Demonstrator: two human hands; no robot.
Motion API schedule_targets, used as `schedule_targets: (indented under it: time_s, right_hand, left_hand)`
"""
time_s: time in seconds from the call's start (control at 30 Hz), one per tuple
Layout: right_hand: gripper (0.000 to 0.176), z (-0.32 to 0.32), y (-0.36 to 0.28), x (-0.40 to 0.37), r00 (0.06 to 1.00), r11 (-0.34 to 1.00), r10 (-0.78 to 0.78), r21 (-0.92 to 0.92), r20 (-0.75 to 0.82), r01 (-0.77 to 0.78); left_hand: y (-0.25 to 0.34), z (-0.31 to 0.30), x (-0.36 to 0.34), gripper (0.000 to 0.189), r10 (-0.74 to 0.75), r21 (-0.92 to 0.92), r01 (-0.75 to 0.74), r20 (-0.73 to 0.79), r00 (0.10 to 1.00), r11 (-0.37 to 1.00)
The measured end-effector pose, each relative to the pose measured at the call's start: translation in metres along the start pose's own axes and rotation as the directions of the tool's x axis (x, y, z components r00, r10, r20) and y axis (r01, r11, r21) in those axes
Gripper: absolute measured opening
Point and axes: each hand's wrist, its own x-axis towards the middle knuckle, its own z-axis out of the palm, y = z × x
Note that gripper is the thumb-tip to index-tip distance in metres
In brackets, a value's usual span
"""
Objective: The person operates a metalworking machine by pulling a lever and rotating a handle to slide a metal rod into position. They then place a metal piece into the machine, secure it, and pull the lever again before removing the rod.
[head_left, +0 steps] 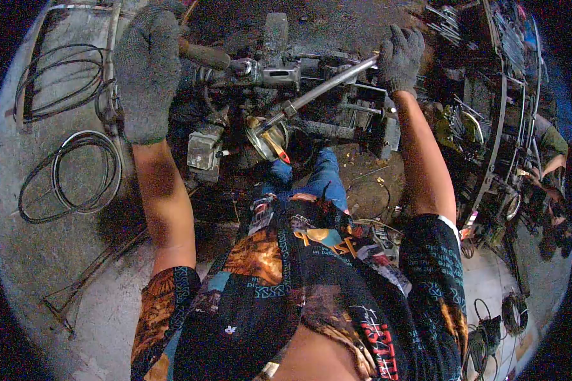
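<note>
My left hand (pixel 147 76), in a dark grey knitted glove, is closed at the upper left. A dark brown rounded handle (pixel 204 56) sticks out from its right side; the fingers around it are mostly hidden. At the upper right, my right hand (pixel 400 60), gloved the same way, is closed at the upper end of a shiny metal rod (pixel 327 84). The rod slants down left to a round can (pixel 258 134). A brush with a red-tipped handle (pixel 282 154) lies in the can. Behind them is a dirty metal machine (pixel 279 77).
Coiled cables (pixel 70 176) lie on the grey floor at left. A metal block (pixel 203 150) sits beside the can. At right, a metal rack (pixel 499 120) stands near piled rods and metal parts (pixel 457 130). Another person's arm (pixel 554 164) shows at far right.
</note>
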Motion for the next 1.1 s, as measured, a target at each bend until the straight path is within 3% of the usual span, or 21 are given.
schedule_targets:
  time_s: [0.13,0.17,0.23,0.27,0.33,0.43,0.47,0.53,0.6,0.67,0.7,0.73,0.77,1.1]
  right_hand:
    - [0.043,-0.002,-0.003,-0.001,0.999,0.999,-0.004,-0.036,0.033,0.005]
    - [0.043,-0.001,-0.003,0.000,0.999,0.999,-0.003,-0.036,0.033,0.005]
    - [0.043,0.002,0.000,-0.001,1.000,1.000,-0.020,-0.009,0.012,0.020]
    - [0.043,0.001,-0.001,-0.001,1.000,1.000,-0.020,-0.009,0.013,0.020]
    - [0.043,-0.001,-0.003,0.000,1.000,0.997,-0.008,-0.074,0.023,0.009]
    - [0.043,0.003,-0.002,-0.001,1.000,0.999,0.014,-0.041,0.015,-0.013]
    - [0.043,0.004,-0.001,-0.001,1.000,0.999,0.013,-0.040,0.015,-0.012]
    - [0.043,0.004,0.002,-0.002,1.000,1.000,-0.022,-0.014,0.003,0.022]
    - [0.043,0.003,-0.002,-0.001,1.000,1.000,0.000,-0.007,0.002,0.000]
    - [0.043,0.003,-0.004,-0.001,1.000,1.000,0.021,0.000,0.000,-0.021]
    - [0.043,0.003,-0.003,-0.002,1.000,0.999,0.028,-0.019,0.007,-0.028]
    - [0.043,0.003,-0.003,-0.003,0.999,0.999,0.035,-0.038,0.015,-0.034]
    - [0.043,0.003,-0.002,-0.003,0.999,0.999,0.035,-0.038,0.016,-0.034]
    - [0.043,0.004,-0.002,-0.003,1.000,1.000,0.013,-0.018,0.009,-0.013]
  left_hand:
    - [-0.011,-0.001,0.002,0.025,-0.041,-0.049,0.043,0.037,0.998,0.998]
    - [-0.042,0.009,0.004,0.025,-0.041,-0.049,0.042,0.038,0.998,0.998]
    - [-0.116,0.039,0.010,0.025,0.087,-0.380,-0.191,-0.273,0.958,0.905]
    - [-0.090,0.027,0.010,0.025,0.086,-0.381,-0.190,-0.273,0.958,0.905]
    - [-0.003,-0.006,0.007,0.025,0.040,0.019,-0.042,0.082,0.996,0.999]
    - [0.003,0.002,-0.002,0.025,-0.036,-0.064,0.036,0.006,0.999,0.997]
    - [-0.035,0.009,-0.001,0.025,-0.036,-0.063,0.036,0.006,0.999,0.997]
    - [-0.139,0.028,0.006,0.027,0.048,-0.327,-0.117,-0.212,0.976,0.938]
    - [-0.144,0.028,0.005,0.027,0.037,-0.302,-0.104,-0.221,0.975,0.948]
    - [-0.111,0.020,0.004,0.028,0.027,-0.277,-0.092,-0.231,0.973,0.957]
    - [-0.046,0.006,0.002,0.028,0.059,-0.129,-0.073,-0.112,0.992,0.989]
    - [-0.011,-0.002,0.000,0.028,0.070,0.023,-0.070,0.011,0.997,0.997]
    - [0.001,-0.002,0.001,0.028,0.095,0.063,-0.097,0.029,0.995,0.993]
    - [-0.008,0.003,-0.001,0.027,0.199,0.122,-0.191,-0.054,0.979,0.974]
